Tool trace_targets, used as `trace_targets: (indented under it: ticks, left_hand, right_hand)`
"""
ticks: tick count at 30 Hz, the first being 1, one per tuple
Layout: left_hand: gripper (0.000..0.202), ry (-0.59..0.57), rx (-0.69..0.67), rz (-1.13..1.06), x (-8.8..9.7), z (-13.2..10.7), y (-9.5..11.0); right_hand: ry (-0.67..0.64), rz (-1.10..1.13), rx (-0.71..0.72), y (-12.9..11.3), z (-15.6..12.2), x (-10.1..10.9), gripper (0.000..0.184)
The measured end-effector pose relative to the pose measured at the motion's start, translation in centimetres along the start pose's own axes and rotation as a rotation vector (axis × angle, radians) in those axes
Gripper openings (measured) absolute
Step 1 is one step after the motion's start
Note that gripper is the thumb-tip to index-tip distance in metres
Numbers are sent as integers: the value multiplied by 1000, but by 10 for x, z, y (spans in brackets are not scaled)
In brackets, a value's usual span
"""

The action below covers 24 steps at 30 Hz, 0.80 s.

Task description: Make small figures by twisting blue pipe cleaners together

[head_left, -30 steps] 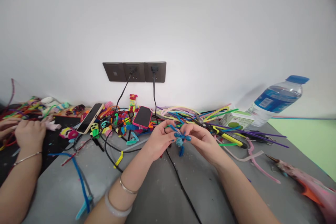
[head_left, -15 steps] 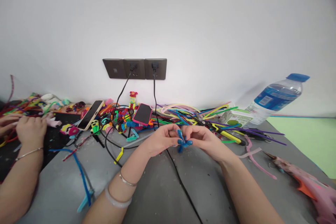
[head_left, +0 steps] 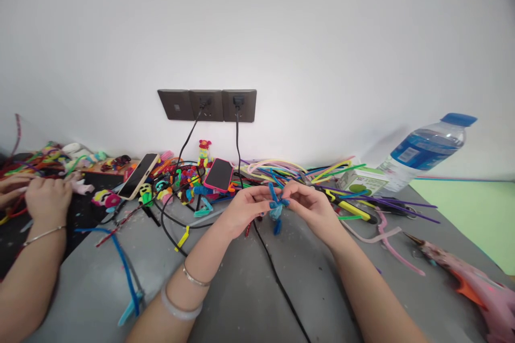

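Observation:
A small blue pipe-cleaner figure (head_left: 276, 213) hangs between my two hands above the grey table, with a dark blue strand sticking up and a lighter blue part below. My left hand (head_left: 249, 211) pinches it from the left with thumb and fingers. From the right, my right hand (head_left: 308, 206) pinches it too, fingertips nearly meeting those of the left. The fingertips partly hide the middle of the figure. Just behind my hands lie loose pipe cleaners (head_left: 277, 169) in many colours and yellow-and-black pliers (head_left: 354, 209), their front partly covered by my right hand.
A pink hot glue gun (head_left: 475, 284) lies at right, near a tilted water bottle (head_left: 426, 150) and a small box (head_left: 364, 181). Two phones (head_left: 219, 174) and black cables (head_left: 277, 273) are among small figures. At left, another person's hands (head_left: 48, 198) work over a black mat.
The blue figure has turned in my fingers: a strand now points up and a lighter blue part shows below. My right hand has shifted slightly left and up.

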<state>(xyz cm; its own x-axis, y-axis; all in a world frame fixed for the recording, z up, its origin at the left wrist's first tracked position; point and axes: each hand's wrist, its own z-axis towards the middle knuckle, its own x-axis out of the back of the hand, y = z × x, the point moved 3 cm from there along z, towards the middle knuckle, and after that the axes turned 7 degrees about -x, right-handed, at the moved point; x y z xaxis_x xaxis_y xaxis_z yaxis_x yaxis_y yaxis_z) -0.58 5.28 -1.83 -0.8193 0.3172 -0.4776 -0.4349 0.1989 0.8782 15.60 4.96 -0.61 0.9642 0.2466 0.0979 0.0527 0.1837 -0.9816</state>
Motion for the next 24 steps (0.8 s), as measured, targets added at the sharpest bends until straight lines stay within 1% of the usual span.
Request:
trace_targets:
  ticks: [4, 9, 13, 16, 20, 24]
  left_hand:
    - [32, 41, -49, 15, 0, 0, 1]
    - [30, 135, -79, -102, -4, 3, -2]
    - [29, 167, -76, -201, -7, 3, -5]
    - [32, 177, -72, -215, -8, 2, -6]
    - [43, 180, -60, -188, -6, 2, -5]
    - [52, 173, -40, -88, -1, 2, -2]
  right_hand:
    - [9, 15, -12, 0, 0, 0, 23]
    - [19, 0, -19, 1, 0, -2, 24]
    - [32, -7, 20, 2, -2, -2, 20]
    - [46, -9, 37, 1, -2, -3, 20]
    - [63, 6, 42, -1, -1, -2, 21]
    - [55, -34, 56, -5, 0, 1, 17]
